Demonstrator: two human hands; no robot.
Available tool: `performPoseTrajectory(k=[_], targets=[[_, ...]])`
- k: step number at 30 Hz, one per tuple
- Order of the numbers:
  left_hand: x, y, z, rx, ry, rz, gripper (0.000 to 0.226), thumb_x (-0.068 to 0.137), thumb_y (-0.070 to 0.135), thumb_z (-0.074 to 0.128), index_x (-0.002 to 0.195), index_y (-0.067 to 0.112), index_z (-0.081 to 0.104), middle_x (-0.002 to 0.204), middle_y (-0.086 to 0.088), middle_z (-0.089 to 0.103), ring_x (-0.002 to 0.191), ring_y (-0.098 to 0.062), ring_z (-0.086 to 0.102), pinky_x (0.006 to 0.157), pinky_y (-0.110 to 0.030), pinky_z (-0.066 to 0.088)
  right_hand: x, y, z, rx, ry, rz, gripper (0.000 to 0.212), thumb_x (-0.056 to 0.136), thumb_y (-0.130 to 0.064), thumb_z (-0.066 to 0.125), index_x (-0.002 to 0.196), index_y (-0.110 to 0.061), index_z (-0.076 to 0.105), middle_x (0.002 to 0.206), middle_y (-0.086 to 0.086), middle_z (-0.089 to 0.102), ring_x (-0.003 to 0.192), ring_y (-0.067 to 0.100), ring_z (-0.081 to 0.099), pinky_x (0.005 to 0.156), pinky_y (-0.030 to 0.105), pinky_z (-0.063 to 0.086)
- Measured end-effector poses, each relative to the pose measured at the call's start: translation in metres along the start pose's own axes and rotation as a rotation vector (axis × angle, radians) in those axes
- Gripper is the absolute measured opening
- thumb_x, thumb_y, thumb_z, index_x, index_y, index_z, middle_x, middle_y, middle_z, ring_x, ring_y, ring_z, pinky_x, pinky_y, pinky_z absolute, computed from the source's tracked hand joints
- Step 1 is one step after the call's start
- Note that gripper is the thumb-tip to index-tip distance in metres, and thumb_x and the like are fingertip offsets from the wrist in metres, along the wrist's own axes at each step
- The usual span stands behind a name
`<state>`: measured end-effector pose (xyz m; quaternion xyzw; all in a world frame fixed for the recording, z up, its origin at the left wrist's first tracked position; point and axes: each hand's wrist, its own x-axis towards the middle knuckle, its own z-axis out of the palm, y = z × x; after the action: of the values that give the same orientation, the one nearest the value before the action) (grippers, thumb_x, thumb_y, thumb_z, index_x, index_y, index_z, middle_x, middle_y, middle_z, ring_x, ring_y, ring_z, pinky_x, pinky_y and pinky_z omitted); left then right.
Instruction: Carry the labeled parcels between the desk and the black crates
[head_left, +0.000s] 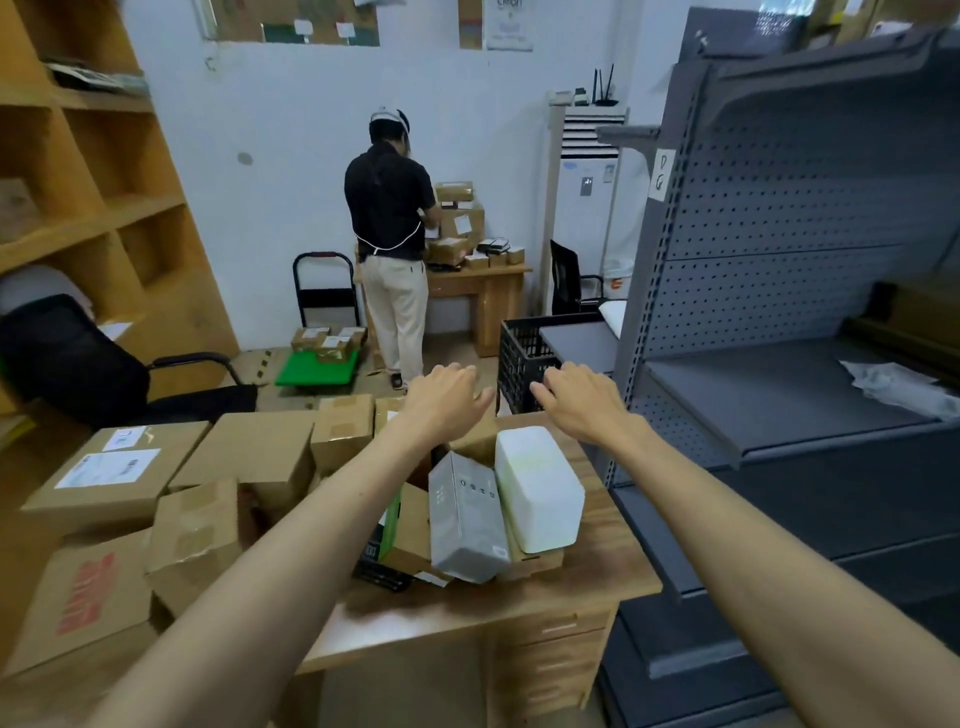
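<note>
Nearest, a wooden surface (582, 582) with drawers under its right end carries a crowd of parcels. On its left half brown cartons are packed edge to edge: one with red print (88, 603), a taped one (197, 535) on top, and behind them a flat labeled carton (114, 473). Toward the right lie a grey box (465, 519) and a white box (537, 488) side by side, touching, both resting on a low cardboard tray (415, 530). Bare wood shows only along the front edge and the right corner.

Both arms reach out over this heap. The left hand (447, 400) hangs above a small carton (475, 436) at the far edge, fingers spread and loose, holding nothing. The right hand (582, 400) is likewise released, fingers extended, near the rim of a black crate (524, 358) just beyond the surface; whether it touches the rim cannot be told.

Close on the right stands a grey metal shelf (779, 395), its upright just beside the surface's corner, leaving a tight gap there. On the left, a black chair (78, 364) sits before wooden shelving (93, 208).

Farther back the floor opens a little around a green cart (317, 369) loaded with small parcels. Beyond it a person (392, 234), back turned, stands at a second desk (483, 291) stacked with cartons against the white wall.
</note>
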<state>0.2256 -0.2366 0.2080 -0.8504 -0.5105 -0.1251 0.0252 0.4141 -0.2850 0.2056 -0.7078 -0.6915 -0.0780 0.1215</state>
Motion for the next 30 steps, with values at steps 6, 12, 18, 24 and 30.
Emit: performPoseTrajectory(k=[6, 12, 18, 24, 30], targets=[[0.081, 0.022, 0.04, 0.0, -0.012, -0.035, 0.045, 0.105, 0.05, 0.038, 0.115, 0.013, 0.062, 0.113, -0.008, 0.065, 0.099, -0.025, 0.062, 0.076, -0.037, 0.049, 0.07, 0.049, 0.033, -0.006, -0.002, -0.044, 0.041, 0.106, -0.04, 0.033, 0.102, -0.008, 0.059, 0.114, 0.016, 0.061, 0.103, 0.036, 0.058, 0.081, 0.043, 0.042], [0.128, 0.031, 0.09, -0.017, -0.038, -0.117, 0.048, 0.105, 0.049, 0.039, 0.128, 0.013, 0.061, 0.127, -0.01, 0.065, 0.113, -0.029, 0.062, 0.085, -0.041, 0.05, 0.115, 0.086, 0.078, -0.009, -0.069, -0.092, 0.043, 0.106, -0.04, 0.033, 0.109, -0.007, 0.059, 0.117, 0.016, 0.06, 0.106, 0.036, 0.057, 0.084, 0.044, 0.042], [0.146, 0.03, 0.135, -0.096, -0.109, -0.186, 0.047, 0.106, 0.045, 0.041, 0.13, 0.01, 0.061, 0.13, -0.011, 0.065, 0.115, -0.029, 0.062, 0.089, -0.04, 0.049, 0.134, 0.101, 0.124, 0.046, -0.138, -0.076, 0.041, 0.105, -0.039, 0.034, 0.11, -0.007, 0.06, 0.116, 0.016, 0.061, 0.107, 0.036, 0.058, 0.085, 0.045, 0.044], [0.139, 0.03, 0.204, -0.17, -0.263, -0.276, 0.047, 0.104, 0.047, 0.041, 0.132, 0.012, 0.057, 0.131, -0.01, 0.063, 0.115, -0.031, 0.06, 0.089, -0.041, 0.046, 0.122, 0.123, 0.181, 0.124, -0.254, 0.018, 0.035, 0.1, -0.038, 0.041, 0.094, -0.009, 0.061, 0.106, 0.013, 0.067, 0.093, 0.034, 0.062, 0.07, 0.038, 0.043], [0.123, 0.026, 0.255, -0.236, -0.34, -0.333, 0.04, 0.102, 0.046, 0.053, 0.12, 0.011, 0.06, 0.121, -0.01, 0.065, 0.106, -0.026, 0.063, 0.085, -0.037, 0.05, 0.105, 0.144, 0.219, 0.164, -0.391, 0.122, 0.036, 0.101, -0.041, 0.043, 0.108, -0.009, 0.058, 0.11, 0.012, 0.065, 0.098, 0.032, 0.061, 0.069, 0.034, 0.037]])
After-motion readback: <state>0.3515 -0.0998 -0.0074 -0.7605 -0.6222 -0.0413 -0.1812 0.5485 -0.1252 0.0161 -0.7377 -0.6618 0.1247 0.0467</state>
